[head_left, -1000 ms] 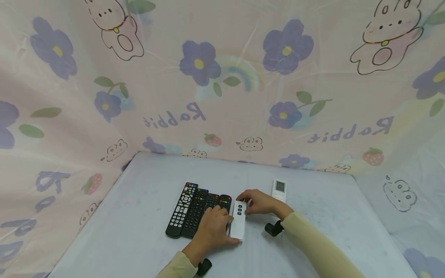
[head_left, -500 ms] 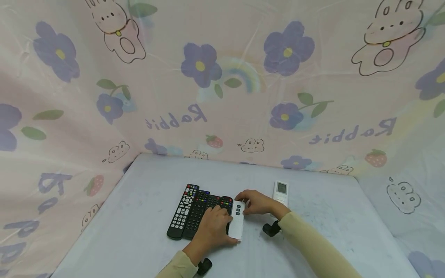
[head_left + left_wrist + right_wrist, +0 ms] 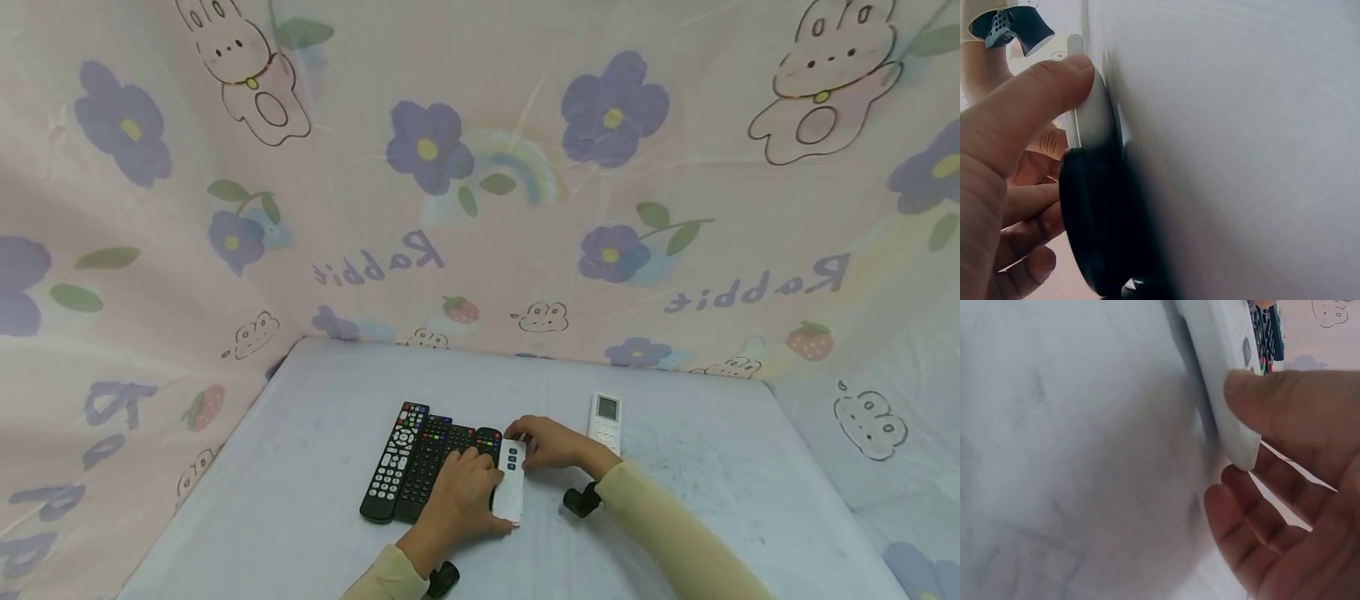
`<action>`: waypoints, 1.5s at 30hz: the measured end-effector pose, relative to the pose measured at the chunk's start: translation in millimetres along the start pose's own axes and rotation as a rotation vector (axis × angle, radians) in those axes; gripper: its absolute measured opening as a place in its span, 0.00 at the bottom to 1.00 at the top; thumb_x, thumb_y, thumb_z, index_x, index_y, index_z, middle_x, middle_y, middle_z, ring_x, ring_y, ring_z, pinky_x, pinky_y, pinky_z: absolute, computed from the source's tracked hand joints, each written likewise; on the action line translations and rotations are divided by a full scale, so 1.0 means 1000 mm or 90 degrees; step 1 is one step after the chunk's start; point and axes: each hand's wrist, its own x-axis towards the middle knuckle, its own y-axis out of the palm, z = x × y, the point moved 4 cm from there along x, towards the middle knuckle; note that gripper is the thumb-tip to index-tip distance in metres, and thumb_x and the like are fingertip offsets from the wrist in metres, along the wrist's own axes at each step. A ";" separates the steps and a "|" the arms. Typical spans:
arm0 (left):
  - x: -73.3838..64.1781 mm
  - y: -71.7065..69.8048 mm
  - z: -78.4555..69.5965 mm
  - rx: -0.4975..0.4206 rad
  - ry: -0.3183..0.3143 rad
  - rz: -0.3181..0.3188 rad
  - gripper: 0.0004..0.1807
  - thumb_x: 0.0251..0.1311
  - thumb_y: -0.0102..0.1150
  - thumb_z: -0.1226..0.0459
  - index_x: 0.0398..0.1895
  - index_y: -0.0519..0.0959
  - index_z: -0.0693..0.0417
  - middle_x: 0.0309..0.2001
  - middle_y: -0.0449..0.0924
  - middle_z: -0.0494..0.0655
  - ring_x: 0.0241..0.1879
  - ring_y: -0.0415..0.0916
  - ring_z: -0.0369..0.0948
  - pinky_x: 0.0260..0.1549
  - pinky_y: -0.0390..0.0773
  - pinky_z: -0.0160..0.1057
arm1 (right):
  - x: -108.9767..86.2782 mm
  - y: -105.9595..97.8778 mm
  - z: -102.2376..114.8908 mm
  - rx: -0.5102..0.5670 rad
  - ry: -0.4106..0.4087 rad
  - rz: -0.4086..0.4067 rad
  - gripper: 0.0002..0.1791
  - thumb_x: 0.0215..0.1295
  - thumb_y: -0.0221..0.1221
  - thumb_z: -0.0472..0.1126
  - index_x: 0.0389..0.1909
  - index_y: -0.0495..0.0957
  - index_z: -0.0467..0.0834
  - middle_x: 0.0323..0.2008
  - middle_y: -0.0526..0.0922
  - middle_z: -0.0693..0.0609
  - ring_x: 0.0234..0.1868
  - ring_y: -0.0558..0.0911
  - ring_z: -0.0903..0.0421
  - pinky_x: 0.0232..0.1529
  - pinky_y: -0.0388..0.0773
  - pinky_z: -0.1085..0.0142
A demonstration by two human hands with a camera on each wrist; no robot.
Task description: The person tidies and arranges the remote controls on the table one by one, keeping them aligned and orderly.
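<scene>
A slim white remote control (image 3: 510, 497) with a few dark buttons lies on the table, right of a row of several black remote controls (image 3: 388, 475). My left hand (image 3: 461, 497) reaches over the black ones, its thumb at the white remote's near end and its fingertips by its left edge. My right hand (image 3: 551, 443) grips the far end. In the right wrist view, the right thumb presses the side of the white remote (image 3: 1213, 359) while other fingers curl near its tip. In the left wrist view, the left thumb touches the white remote (image 3: 1094, 122) beside a black one (image 3: 1088, 219).
A white remote with a small screen (image 3: 605, 425) lies behind the right wrist, partly hidden by it. The white-covered table (image 3: 322, 392) meets a patterned curtain (image 3: 495, 225) at the back and sides. Black wrist cameras (image 3: 582, 500) hang close to the tabletop.
The white remote has slid slightly left, closing the narrow gap beside the rightmost black remote. Both hands keep their hold, the right moving a little left with it.
</scene>
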 end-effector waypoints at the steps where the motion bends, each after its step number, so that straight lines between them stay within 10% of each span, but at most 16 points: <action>1: 0.000 0.001 0.000 -0.002 -0.001 -0.001 0.38 0.29 0.67 0.27 0.37 0.85 0.43 0.33 0.78 0.36 0.33 0.67 0.37 0.31 0.65 0.37 | 0.000 0.001 0.000 -0.003 0.003 0.000 0.27 0.51 0.68 0.34 0.55 0.75 0.41 0.50 0.79 0.49 0.46 0.77 0.55 0.44 0.77 0.66; 15: 0.000 -0.005 -0.005 -0.090 -0.035 -0.055 0.37 0.36 0.65 0.31 0.48 0.81 0.41 0.41 0.80 0.36 0.40 0.73 0.38 0.36 0.71 0.40 | -0.023 -0.019 -0.007 -0.029 0.012 -0.031 0.27 0.55 0.67 0.37 0.58 0.74 0.45 0.55 0.77 0.48 0.53 0.77 0.47 0.49 0.78 0.54; 24: 0.011 -0.017 -0.013 -0.403 -0.133 -0.021 0.33 0.47 0.69 0.43 0.55 0.78 0.48 0.49 0.79 0.43 0.54 0.76 0.44 0.48 0.79 0.45 | -0.045 -0.054 -0.018 -0.029 0.012 -0.053 0.26 0.58 0.65 0.37 0.58 0.73 0.42 0.56 0.77 0.45 0.56 0.74 0.39 0.51 0.75 0.46; 29: 0.020 -0.018 -0.019 -0.472 -0.176 -0.027 0.34 0.47 0.70 0.44 0.57 0.75 0.46 0.54 0.78 0.44 0.56 0.76 0.47 0.45 0.80 0.43 | -0.054 -0.076 -0.026 -0.062 0.022 -0.065 0.27 0.59 0.65 0.38 0.59 0.73 0.40 0.56 0.76 0.41 0.56 0.74 0.37 0.51 0.76 0.46; 45: 0.054 0.014 -0.090 -0.635 -0.327 -0.045 0.39 0.39 0.76 0.51 0.57 0.74 0.52 0.47 0.76 0.48 0.41 0.74 0.39 0.33 0.72 0.30 | -0.070 -0.106 -0.068 -0.107 0.113 -0.083 0.24 0.60 0.61 0.32 0.58 0.73 0.37 0.55 0.75 0.36 0.55 0.74 0.36 0.52 0.73 0.43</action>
